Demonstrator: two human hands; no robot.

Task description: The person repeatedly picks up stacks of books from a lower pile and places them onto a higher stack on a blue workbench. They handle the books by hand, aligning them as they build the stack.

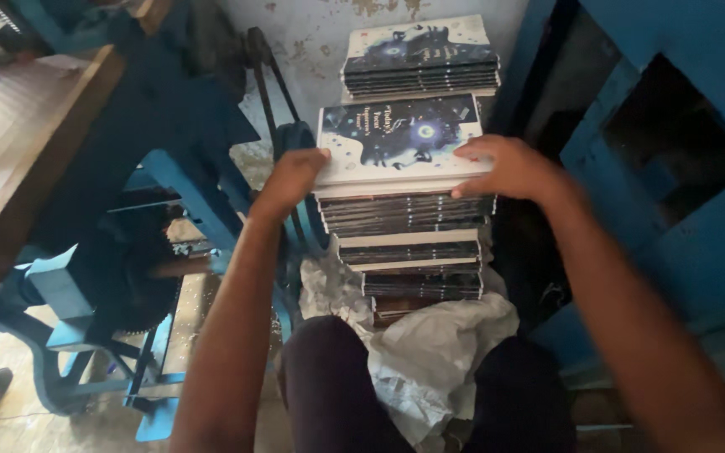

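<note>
A tall stack of thin books with dark starry covers stands on the floor in front of my knees. My left hand grips the left edge of the top bundle of books. On the bundle's right front corner, my right hand is curled over the cover with fingers pressed down. Both hands hold the same top bundle. Behind it a second, lower stack of the same books leans against the wall.
A blue metal machine frame with a black belt and wheel stands at left, close to my left arm. A blue cabinet rises at right. Crumpled white paper lies under the stack's front. A wooden bench is far left.
</note>
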